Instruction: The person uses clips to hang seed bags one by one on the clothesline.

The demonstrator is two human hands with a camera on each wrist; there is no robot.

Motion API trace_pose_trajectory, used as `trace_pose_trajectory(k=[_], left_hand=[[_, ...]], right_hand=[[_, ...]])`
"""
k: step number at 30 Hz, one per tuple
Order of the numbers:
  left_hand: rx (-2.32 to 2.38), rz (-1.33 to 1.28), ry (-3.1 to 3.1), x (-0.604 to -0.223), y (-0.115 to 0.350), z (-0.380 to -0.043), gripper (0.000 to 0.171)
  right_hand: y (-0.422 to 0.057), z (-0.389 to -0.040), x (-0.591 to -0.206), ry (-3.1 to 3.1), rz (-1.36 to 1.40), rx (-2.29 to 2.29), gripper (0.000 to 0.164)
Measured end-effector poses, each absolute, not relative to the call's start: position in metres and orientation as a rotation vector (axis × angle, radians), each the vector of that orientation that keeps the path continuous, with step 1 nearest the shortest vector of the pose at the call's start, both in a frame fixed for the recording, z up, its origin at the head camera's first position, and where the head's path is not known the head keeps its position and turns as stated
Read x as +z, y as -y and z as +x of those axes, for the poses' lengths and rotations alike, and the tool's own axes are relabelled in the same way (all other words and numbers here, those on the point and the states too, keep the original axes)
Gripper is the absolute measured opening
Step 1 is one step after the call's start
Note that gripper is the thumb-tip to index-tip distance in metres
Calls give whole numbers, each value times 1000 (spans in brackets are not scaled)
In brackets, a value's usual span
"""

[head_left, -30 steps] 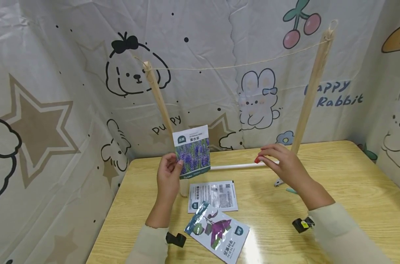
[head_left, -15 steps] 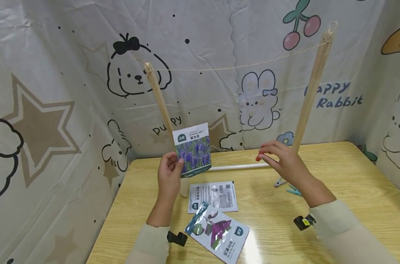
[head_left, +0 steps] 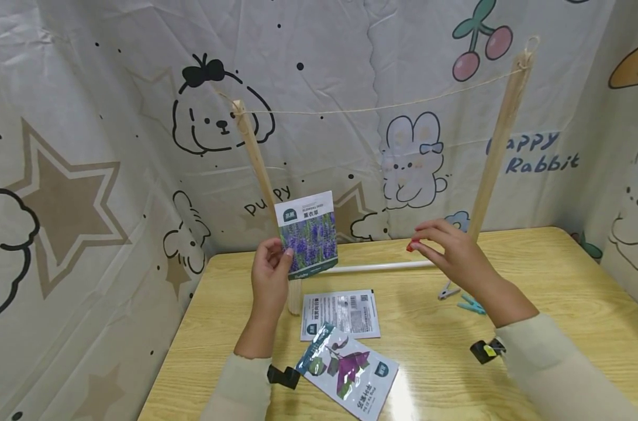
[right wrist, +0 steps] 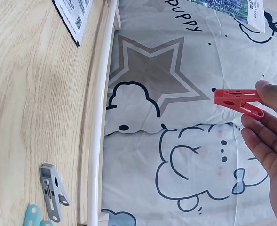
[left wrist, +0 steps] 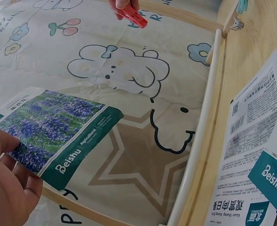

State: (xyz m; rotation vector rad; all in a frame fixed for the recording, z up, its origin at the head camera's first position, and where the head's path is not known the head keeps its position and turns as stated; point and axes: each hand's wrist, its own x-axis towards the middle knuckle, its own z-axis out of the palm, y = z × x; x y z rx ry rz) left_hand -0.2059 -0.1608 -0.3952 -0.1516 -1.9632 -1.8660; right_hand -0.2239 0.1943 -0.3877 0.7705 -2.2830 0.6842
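My left hand (head_left: 270,275) pinches a seed packet (head_left: 309,237) with purple flowers by its lower left side, thumb on the front. The packet stands upright in front of the left wooden post. In the right wrist view, a red clothespin (right wrist: 238,100) sits between the thumb and fingers of my right hand (right wrist: 275,127). That hand is level with the packet, well to its right and apart from it. A thin string (head_left: 371,109) sags between the tops of the left post (head_left: 254,155) and right post (head_left: 500,146), above both hands.
Two more packets lie on the table (head_left: 429,362): one shows printed text (head_left: 341,314), the other a purple plant (head_left: 350,371). A grey clothespin (right wrist: 52,192) and a blue clothespin (head_left: 472,304) lie near the right post. A white rod (head_left: 376,267) runs low between the posts.
My left hand has raised the flower packet slightly. My right hand has risen a little with the red clothespin, and the blue clothespin on the table shows more fully.
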Motion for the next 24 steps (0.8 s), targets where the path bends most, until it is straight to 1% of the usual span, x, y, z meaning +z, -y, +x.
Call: trace_pose_trajectory(k=[11, 24], left_hand=[[-1823, -126, 1967, -391, 161, -208, 26], [-1789, -186, 1921, -388, 162, -210, 23]], right_hand=[[-195, -225, -377, 2271, 787, 668, 20], [-201, -228, -366, 2226, 857, 590, 24]])
